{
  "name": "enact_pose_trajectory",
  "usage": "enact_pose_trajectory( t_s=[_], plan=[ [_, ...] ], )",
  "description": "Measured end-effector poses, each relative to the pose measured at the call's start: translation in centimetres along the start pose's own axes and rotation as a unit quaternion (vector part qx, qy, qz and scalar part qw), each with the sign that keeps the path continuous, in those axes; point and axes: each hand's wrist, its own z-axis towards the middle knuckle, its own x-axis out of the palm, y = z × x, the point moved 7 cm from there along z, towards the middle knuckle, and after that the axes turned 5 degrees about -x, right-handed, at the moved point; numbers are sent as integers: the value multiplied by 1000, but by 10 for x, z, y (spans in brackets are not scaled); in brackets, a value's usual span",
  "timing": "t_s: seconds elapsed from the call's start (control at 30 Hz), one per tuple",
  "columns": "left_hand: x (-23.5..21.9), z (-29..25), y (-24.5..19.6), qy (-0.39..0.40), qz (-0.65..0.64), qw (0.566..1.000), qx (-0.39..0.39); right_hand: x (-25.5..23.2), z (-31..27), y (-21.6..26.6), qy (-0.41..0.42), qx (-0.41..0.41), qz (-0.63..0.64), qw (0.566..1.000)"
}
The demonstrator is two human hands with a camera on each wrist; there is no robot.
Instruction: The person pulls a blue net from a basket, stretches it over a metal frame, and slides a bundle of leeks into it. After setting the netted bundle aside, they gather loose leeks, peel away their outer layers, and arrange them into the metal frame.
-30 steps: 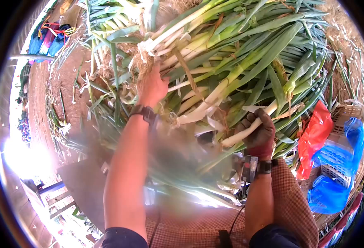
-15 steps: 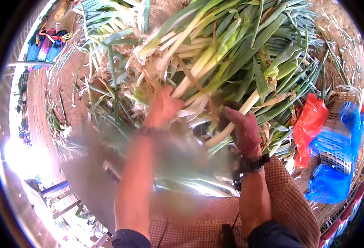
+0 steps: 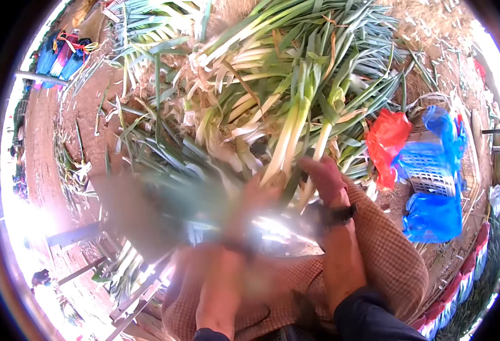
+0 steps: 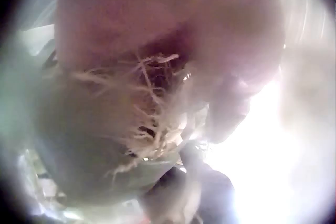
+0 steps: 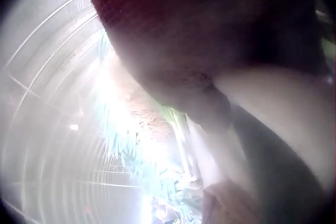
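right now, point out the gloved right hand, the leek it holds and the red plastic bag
gloved right hand [image 3: 326, 177]: head view, on its middle
leek [image 3: 321, 141]: head view, on the pale stalk above that hand
red plastic bag [image 3: 386, 144]: head view, on its crumpled middle

Looking forward and down from the person's head, a wide-angle camera is framing both forearms [image 3: 340, 267], the left hand [image 3: 263, 192], the gloved right hand [image 3: 325, 177] and leeks [image 3: 292, 128] spread beyond them. On the left wrist, a second camera is facing the hand at very close range, with stringy roots [image 4: 152, 111] crossing mid-frame. On the right wrist, a third is looking tightly past the gloved hand toward a pale stalk [image 5: 294, 108] and a ribbed covering [image 5: 44, 50]. Each wrist view is sharing its own hand with the head view.
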Motion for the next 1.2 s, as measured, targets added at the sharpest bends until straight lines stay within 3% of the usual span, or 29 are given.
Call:
enact_pose_trajectory(
  t_s=[0.1,0.13,0.17,0.23,0.3,0.37,0.4,0.43,0.47,0.5,0.57,0.6,0.7,0.73,0.77,0.8,0.83,0.87,0.9,0.93,0.97,1.0,1.03,1.1,1.13,1.17,1.2],
  plan=[
    [-7,-15,15,-14,-107,994,-19,-16,-37,-5,-8,-31,-1,999],
    [-14,-23,10,-45,216,961,165,-27,-47,0,-60,-40,-65,995],
    [-14,-36,17,-26,-29,999,9,-33,-64,15,-112,-46,-129,984],
    [-15,-55,21,-52,4,997,57,-29,-116,53,-130,33,101,986],
    [-11,-91,15,-67,37,996,55,-21,-131,56,-41,5,187,982],
    [-1,-120,15,-84,40,994,54,-5,-147,57,-50,-31,32,998],
    [3,-135,14,-106,81,990,53,6,-161,51,-39,-23,37,998],
    [6,-148,10,-129,122,982,57,18,-172,44,25,-52,61,996],
    [10,-161,13,-139,181,973,39,27,-173,32,29,-127,25,991],
    [20,-179,18,-119,117,985,50,37,-182,23,30,-199,-8,980],
    [41,-214,25,-110,127,983,70,55,-205,17,85,-35,92,991],
    [47,-226,24,-183,285,922,186,62,-207,16,100,-44,74,991],
    [60,-251,58,-177,344,908,160,70,-230,4,150,9,31,988],
    [61,-250,79,-138,408,876,217,69,-216,-24,171,-47,31,984],
    [58,-258,86,-138,406,876,221,63,-222,-24,170,-50,27,984],
    [65,-269,87,-100,417,852,299,58,-229,-9,172,-184,-129,959],
    [78,-291,72,-62,426,822,373,59,-243,10,168,-310,-279,893],
    [70,-297,77,-13,297,927,226,51,-258,26,165,-377,-282,867],
    [62,-297,74,-15,297,927,230,45,-262,31,165,-381,-283,865],
    [46,-299,71,-37,272,928,251,36,-257,24,184,-273,-152,932],
    [30,-301,73,-58,246,929,269,29,-258,14,199,-153,-16,968],
    [14,-305,76,-78,219,929,286,28,-306,77,179,-406,-302,843],
    [3,-308,73,-97,194,927,307,21,-315,71,179,-408,-305,842],
    [-5,-304,38,-121,162,917,344,1,-316,69,181,-381,3,907],
    [-3,-301,31,-123,114,942,290,7,-326,70,266,-163,270,911],
    [3,-297,37,-120,68,964,227,-2,-301,7,233,0,227,945],
    [14,-290,32,-118,65,964,230,-12,-327,56,185,-319,-32,929]
  ],
)
